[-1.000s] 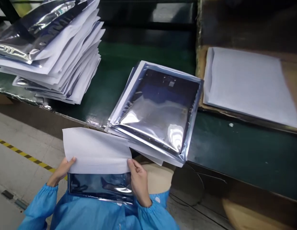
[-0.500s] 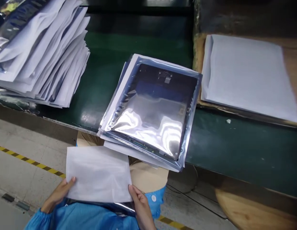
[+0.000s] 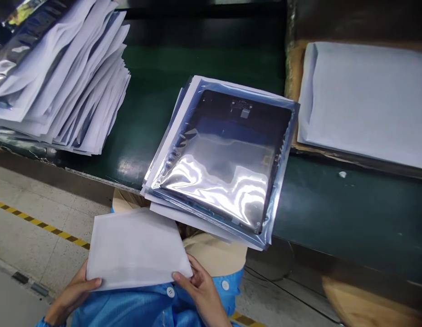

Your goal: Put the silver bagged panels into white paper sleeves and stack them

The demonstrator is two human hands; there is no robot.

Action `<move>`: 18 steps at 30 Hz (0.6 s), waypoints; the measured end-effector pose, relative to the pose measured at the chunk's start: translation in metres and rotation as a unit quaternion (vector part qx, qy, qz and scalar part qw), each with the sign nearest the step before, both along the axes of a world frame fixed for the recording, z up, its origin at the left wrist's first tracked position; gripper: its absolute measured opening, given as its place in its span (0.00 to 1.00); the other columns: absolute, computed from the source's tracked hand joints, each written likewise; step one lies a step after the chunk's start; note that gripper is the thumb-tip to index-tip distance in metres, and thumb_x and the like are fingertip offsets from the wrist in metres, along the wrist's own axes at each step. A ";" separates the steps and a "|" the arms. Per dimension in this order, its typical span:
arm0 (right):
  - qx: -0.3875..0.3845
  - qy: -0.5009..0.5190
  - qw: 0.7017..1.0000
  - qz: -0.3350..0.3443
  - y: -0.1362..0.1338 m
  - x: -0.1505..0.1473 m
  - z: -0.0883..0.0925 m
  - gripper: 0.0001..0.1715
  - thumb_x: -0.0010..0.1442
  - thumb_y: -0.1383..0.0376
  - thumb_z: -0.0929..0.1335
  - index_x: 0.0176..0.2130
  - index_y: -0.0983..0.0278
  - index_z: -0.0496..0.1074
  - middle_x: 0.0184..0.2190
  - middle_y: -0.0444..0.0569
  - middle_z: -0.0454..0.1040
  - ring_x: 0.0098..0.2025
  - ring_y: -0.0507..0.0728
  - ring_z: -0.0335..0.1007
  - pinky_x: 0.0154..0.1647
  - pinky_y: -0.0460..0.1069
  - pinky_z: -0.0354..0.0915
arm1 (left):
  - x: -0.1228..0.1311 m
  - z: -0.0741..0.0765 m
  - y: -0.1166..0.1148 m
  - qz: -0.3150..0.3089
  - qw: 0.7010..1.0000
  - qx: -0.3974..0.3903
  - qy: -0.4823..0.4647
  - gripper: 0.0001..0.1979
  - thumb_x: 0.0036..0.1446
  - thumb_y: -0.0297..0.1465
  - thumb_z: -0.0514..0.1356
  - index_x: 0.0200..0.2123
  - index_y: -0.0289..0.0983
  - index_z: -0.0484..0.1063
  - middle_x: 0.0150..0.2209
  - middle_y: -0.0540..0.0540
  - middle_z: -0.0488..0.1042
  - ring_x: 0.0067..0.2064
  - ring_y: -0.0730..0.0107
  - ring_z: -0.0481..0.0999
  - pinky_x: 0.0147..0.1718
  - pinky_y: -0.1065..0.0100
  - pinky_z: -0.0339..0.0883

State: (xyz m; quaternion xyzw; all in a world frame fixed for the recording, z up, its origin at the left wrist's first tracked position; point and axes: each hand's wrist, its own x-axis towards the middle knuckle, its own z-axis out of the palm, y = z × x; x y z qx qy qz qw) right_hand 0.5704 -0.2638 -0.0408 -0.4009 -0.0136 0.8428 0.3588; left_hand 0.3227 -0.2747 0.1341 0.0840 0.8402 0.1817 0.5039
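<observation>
Both hands hold a white foam sleeve (image 3: 138, 249) low over the lap. The left hand (image 3: 73, 295) pinches its near left corner; the right hand's (image 3: 200, 290) fingers (image 3: 184, 278) close on its near right corner. Its long axis runs left to right between the fingers, and its far edge points toward the stack of silver bags (image 3: 221, 159) beyond the fingertips.

Factory packing line: green conveyor belt (image 3: 156, 81), stacked static-shielding bags (image 3: 224, 159), hazard-striped floor (image 3: 34, 222).
</observation>
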 end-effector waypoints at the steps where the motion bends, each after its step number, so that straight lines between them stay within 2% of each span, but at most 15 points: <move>1: -0.011 0.004 1.000 -0.010 0.007 -0.004 0.000 0.29 0.43 0.56 0.77 0.44 0.65 0.74 0.34 0.51 0.81 0.32 0.59 0.76 0.34 0.51 0.71 | 0.002 0.003 0.002 0.001 1.000 0.017 0.010 0.52 0.26 0.41 0.76 0.58 0.40 0.63 0.54 0.38 0.72 0.57 0.44 0.67 0.55 0.53 0.62; 3: -0.032 -0.014 0.999 -0.037 0.015 -0.013 -0.002 0.27 0.42 0.55 0.77 0.40 0.66 0.75 0.28 0.48 0.80 0.25 0.57 0.73 0.29 0.50 0.70 | 0.009 0.008 0.003 -0.003 0.998 0.046 0.040 0.53 0.27 0.39 0.76 0.60 0.43 0.61 0.56 0.40 0.70 0.57 0.45 0.67 0.55 0.54 0.63; 6: -0.034 -0.055 0.996 -0.058 0.016 -0.018 -0.005 0.22 0.40 0.55 0.78 0.33 0.65 0.74 0.18 0.43 0.74 0.17 0.52 0.66 0.21 0.48 0.66 | 0.017 0.008 0.003 -0.016 0.996 0.054 0.076 0.49 0.33 0.39 0.74 0.61 0.44 0.59 0.53 0.40 0.73 0.54 0.48 0.71 0.53 0.54 0.64; 8: -0.019 -0.032 0.999 -0.039 0.015 -0.015 -0.009 0.24 0.39 0.56 0.78 0.35 0.64 0.73 0.21 0.43 0.76 0.21 0.54 0.69 0.24 0.48 0.67 | 0.014 0.005 0.002 -0.026 0.997 0.038 0.061 0.47 0.35 0.38 0.74 0.60 0.42 0.61 0.51 0.41 0.75 0.52 0.49 0.73 0.53 0.53 0.64; 10: -0.003 0.004 1.000 -0.014 0.015 -0.010 -0.015 0.30 0.42 0.55 0.77 0.43 0.63 0.72 0.31 0.48 0.80 0.32 0.58 0.75 0.33 0.50 0.70 | 0.005 0.001 0.002 -0.028 0.998 0.031 0.040 0.43 0.34 0.40 0.74 0.56 0.41 0.66 0.50 0.41 0.75 0.53 0.49 0.72 0.54 0.54 0.63; 12: 0.005 0.019 1.000 0.009 0.019 -0.009 -0.024 0.30 0.47 0.51 0.74 0.47 0.61 0.72 0.39 0.49 0.79 0.42 0.60 0.75 0.43 0.52 0.69 | -0.005 -0.003 0.003 -0.025 0.999 0.022 0.037 0.38 0.33 0.44 0.73 0.50 0.39 0.72 0.50 0.40 0.76 0.55 0.49 0.70 0.56 0.55 0.61; 15: 0.017 0.028 0.998 0.051 0.030 -0.022 -0.032 0.25 0.48 0.49 0.72 0.39 0.63 0.76 0.37 0.50 0.80 0.40 0.61 0.75 0.44 0.54 0.68 | -0.013 0.000 0.007 -0.045 0.999 -0.005 0.012 0.28 0.37 0.47 0.71 0.41 0.39 0.77 0.46 0.41 0.78 0.54 0.49 0.71 0.55 0.53 0.61; 18: 0.072 0.059 0.992 0.081 0.037 -0.040 -0.015 0.24 0.41 0.55 0.76 0.37 0.65 0.78 0.34 0.50 0.81 0.38 0.63 0.76 0.45 0.59 0.68 | -0.013 0.018 0.011 -0.072 0.997 -0.010 -0.006 0.22 0.37 0.47 0.71 0.35 0.43 0.79 0.39 0.43 0.80 0.52 0.47 0.73 0.54 0.51 0.61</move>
